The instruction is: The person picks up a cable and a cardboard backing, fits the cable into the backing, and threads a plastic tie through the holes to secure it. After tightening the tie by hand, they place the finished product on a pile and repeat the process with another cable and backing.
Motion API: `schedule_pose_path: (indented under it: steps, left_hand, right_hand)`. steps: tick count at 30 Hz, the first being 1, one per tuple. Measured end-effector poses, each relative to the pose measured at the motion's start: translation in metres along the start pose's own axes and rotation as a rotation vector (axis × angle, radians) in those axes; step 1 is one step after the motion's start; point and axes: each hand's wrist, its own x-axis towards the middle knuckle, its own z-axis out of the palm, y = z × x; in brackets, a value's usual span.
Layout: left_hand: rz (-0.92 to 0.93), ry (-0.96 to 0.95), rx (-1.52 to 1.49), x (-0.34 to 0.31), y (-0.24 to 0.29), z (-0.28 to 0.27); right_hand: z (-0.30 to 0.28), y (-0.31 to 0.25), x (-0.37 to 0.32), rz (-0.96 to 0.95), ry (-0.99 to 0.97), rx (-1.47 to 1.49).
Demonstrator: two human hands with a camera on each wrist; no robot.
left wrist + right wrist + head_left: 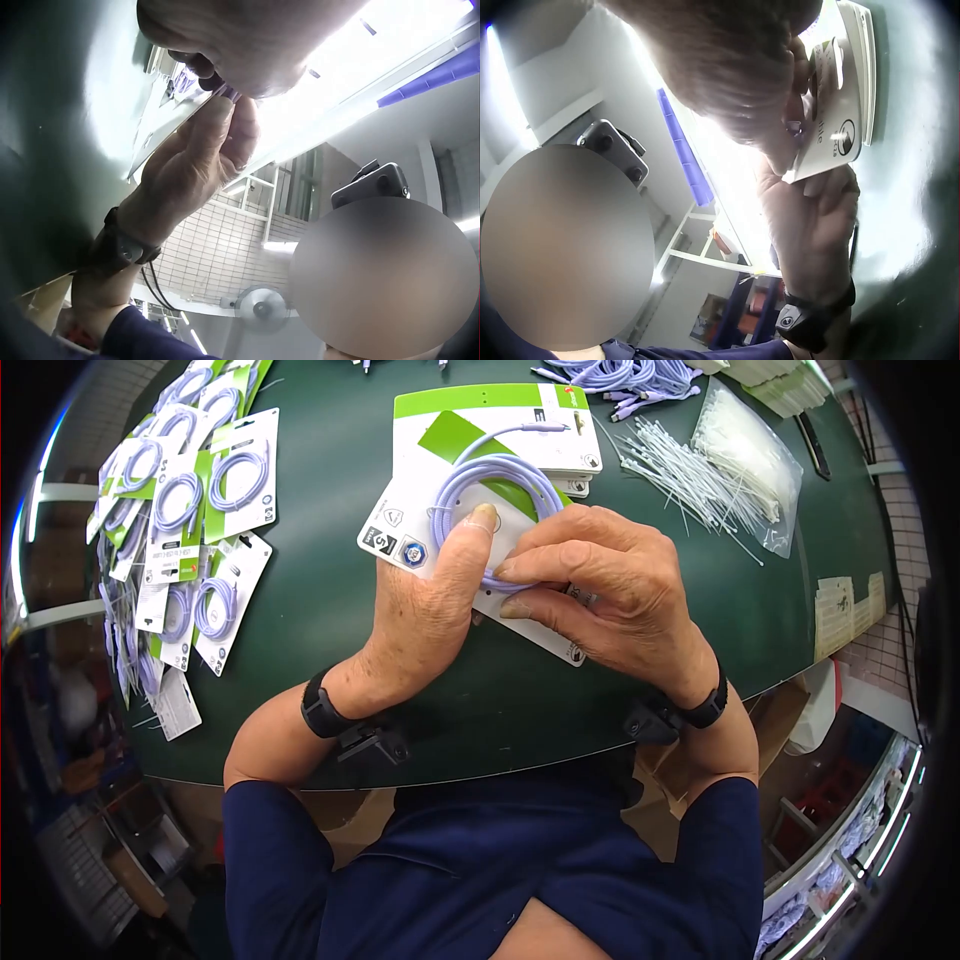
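A lilac cable point(447, 495) lies coiled on a white and green packaging card point(385, 520), its plug end extending over the cards behind. My left hand point(425, 600) grips the card from the left, thumb pressed on top beside the coil. At the coil's lower right, my right hand point(625, 585) pinches the cable between thumb and fingers, hiding that part of it. In the right wrist view the card's printed side point(836, 142) shows above my left hand point(810, 214). The left wrist view shows my right hand point(187, 165) at the card's edge.
A stack of cards point(430, 405) lies just behind the held card. Loose white cable ties point(680, 470) and a plastic bag of them point(745, 455) sit at the back right, near bundled lilac cables point(625, 375). Several carded cables point(180, 500) are piled on the left.
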Motion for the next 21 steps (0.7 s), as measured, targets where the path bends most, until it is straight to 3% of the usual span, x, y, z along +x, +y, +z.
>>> schedule_pose_path:
  steps: [8, 11, 21]
  left_hand:
    - [0.0, 0.054, 0.121, -0.004, 0.009, 0.0]
    - [0.057, -0.004, 0.264, 0.0, 0.015, 0.0]
    - [0.126, -0.022, 0.349, 0.003, 0.011, -0.003]
  right_hand:
    - [0.003, -0.008, -0.001, -0.02, 0.019, -0.121]
    - [0.006, -0.004, -0.002, -0.037, 0.039, -0.15]
    - [0.002, -0.001, -0.002, -0.105, 0.067, -0.269]
